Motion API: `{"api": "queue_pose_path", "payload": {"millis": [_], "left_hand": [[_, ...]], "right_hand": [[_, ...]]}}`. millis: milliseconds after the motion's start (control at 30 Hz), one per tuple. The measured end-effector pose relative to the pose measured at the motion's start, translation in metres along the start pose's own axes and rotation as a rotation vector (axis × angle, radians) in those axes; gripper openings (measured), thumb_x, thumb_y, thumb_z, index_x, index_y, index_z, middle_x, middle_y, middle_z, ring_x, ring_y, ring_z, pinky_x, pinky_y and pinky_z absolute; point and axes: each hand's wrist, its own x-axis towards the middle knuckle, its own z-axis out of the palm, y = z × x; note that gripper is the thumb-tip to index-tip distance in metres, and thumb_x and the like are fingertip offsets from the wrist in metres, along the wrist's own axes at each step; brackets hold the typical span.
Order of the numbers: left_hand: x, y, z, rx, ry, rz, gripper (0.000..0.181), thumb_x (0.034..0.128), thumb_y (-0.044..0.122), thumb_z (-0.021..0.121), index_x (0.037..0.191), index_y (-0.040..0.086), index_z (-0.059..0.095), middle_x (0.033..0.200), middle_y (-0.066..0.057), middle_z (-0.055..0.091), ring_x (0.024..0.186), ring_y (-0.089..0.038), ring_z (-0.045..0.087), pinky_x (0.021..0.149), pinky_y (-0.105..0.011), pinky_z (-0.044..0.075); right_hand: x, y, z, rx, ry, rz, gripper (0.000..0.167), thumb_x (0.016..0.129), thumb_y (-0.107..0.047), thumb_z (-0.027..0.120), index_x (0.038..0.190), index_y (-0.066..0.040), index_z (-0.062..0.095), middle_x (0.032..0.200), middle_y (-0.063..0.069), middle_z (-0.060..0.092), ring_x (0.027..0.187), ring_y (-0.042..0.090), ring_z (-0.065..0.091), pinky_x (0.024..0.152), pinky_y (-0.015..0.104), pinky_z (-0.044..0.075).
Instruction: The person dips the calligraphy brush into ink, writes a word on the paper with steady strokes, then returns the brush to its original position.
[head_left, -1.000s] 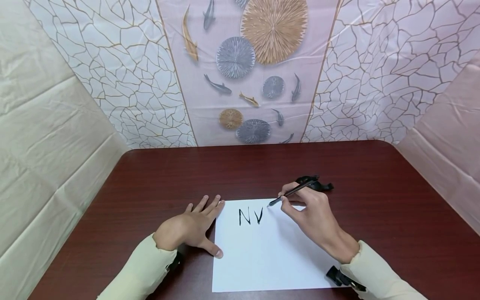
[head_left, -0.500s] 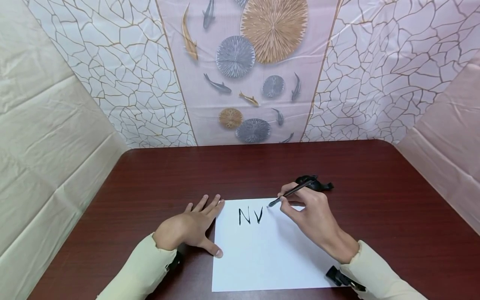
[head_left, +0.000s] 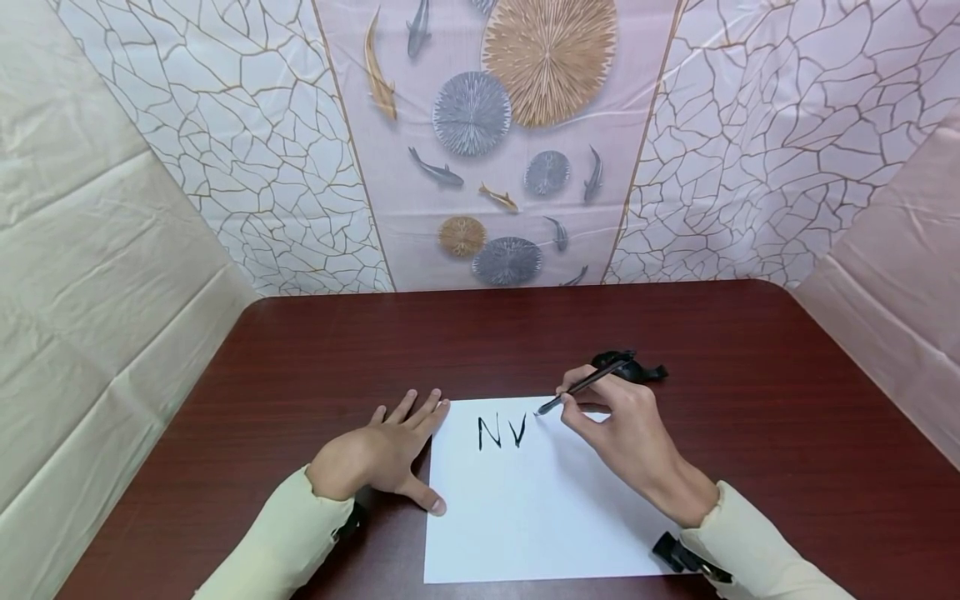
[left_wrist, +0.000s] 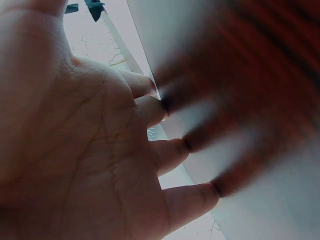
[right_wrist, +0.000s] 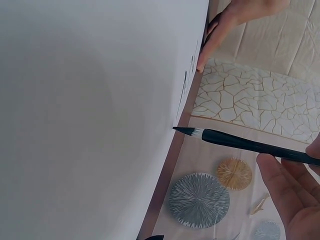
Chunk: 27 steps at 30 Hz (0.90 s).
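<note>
A white sheet of paper (head_left: pixel 540 508) lies on the dark red table, with black strokes reading "NV" (head_left: pixel 501 432) near its top edge. My left hand (head_left: pixel 382 454) is spread flat at the sheet's left edge, its thumb and a fingertip touching the paper. Between thumb and fingers, my right hand (head_left: pixel 637 433) pinches a black brush (head_left: pixel 588 382), tilted, its tip at the sheet just right of the "V". In the right wrist view the brush (right_wrist: pixel 240 141) has a dark pointed tip and a pale band, with the tip meeting the paper (right_wrist: pixel 90 125).
A black object (head_left: pixel 637 371) lies on the table (head_left: pixel 375 342) behind my right hand; its shape is partly hidden by the brush. Patterned cloth (head_left: pixel 480 200) hangs beyond the far edge, and plain pale cloth (head_left: pixel 97 275) stands at the left side.
</note>
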Motion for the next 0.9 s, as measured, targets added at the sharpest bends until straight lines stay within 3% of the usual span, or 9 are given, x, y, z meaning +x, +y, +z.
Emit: {"api": "queue_pose_path", "payload": {"millis": [900], "left_hand": [[-0.0003, 0.0003, 0.0002, 0.006, 0.001, -0.003, 0.139, 0.0724, 0.068, 0.088, 0.172, 0.015, 0.007, 0.179, -0.007, -0.001, 0.164, -0.037, -0.002, 0.126, -0.067, 0.012]], "right_hand": [[0.0001, 0.0013, 0.0001, 0.013, 0.001, 0.003, 0.027, 0.085, 0.016, 0.073, 0.103, -0.004, 0.072, 0.101, 0.005, 0.075, 0.089, 0.017, 0.078, 0.077, 0.026, 0.062]]}}
